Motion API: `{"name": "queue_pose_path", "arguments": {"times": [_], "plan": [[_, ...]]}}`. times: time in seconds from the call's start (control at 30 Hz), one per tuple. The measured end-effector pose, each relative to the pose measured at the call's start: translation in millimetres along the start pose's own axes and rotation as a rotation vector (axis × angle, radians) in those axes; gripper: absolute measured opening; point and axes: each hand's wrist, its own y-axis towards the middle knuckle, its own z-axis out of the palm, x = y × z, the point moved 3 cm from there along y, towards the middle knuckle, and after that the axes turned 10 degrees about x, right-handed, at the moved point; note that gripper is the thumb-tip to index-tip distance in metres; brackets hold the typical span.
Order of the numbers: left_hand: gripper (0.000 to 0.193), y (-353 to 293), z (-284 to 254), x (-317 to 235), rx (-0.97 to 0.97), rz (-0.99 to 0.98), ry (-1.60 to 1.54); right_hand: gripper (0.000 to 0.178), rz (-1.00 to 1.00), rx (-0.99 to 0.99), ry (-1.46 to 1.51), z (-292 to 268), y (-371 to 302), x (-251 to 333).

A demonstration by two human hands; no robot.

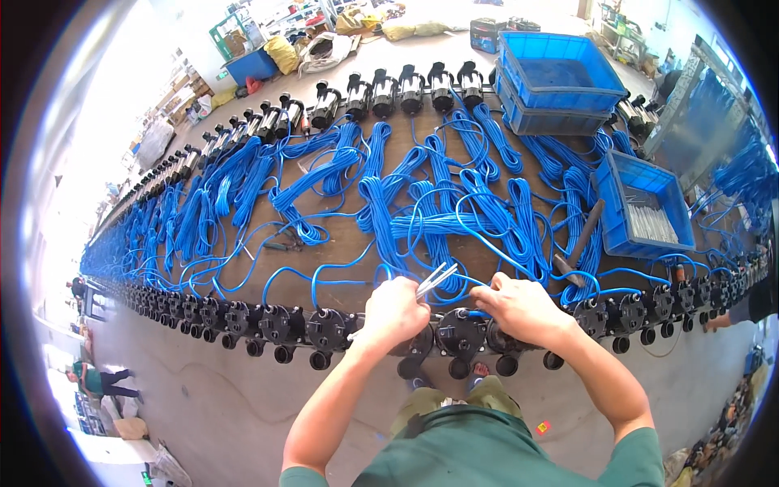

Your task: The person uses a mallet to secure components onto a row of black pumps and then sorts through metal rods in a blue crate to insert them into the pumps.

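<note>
My left hand (395,312) is closed around a small bundle of thin pale strips (439,278), which stick out past the thumb toward the right. It hovers over the near row of black pump ends. Just to its right, my right hand (523,307) has thumb and fingers pinched together beside a blue cable. Whatever lies between those fingertips is too small to make out. Between and below both hands sits a round black pump end (461,331) with a blue cable at its top. Coiled blue cables (438,223) lie on the brown tabletop beyond.
A far row of black-and-silver pumps (411,91) lines the table's other edge. Stacked blue crates (560,77) stand at the back right. A smaller blue crate (613,215) holds pale strips. Near it lies a hammer (586,235). A co-worker's hand (718,323) shows far right.
</note>
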Motion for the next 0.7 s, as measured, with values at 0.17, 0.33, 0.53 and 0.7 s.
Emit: {"name": "queue_pose_path", "arguments": {"times": [0.17, 0.33, 0.53, 0.7], "plan": [[0.019, 13, -6, 0, 0.079, -0.035, 0.047, 0.033, 0.016, -0.172, 0.104, 6, -13, 8], [0.022, 13, -15, -19, 0.105, -0.016, 0.122, 0.026, 0.009, -0.303, 0.074, 9, -24, 15], [0.023, 7, 8, -43, 0.061, 0.148, 0.192, 0.024, 0.07, -0.408, 0.189, 4, -31, 29], [0.052, 20, 38, -23, 0.111, -0.074, 0.028, 0.02, 0.108, -0.573, 0.384, -4, -47, 37]]}}
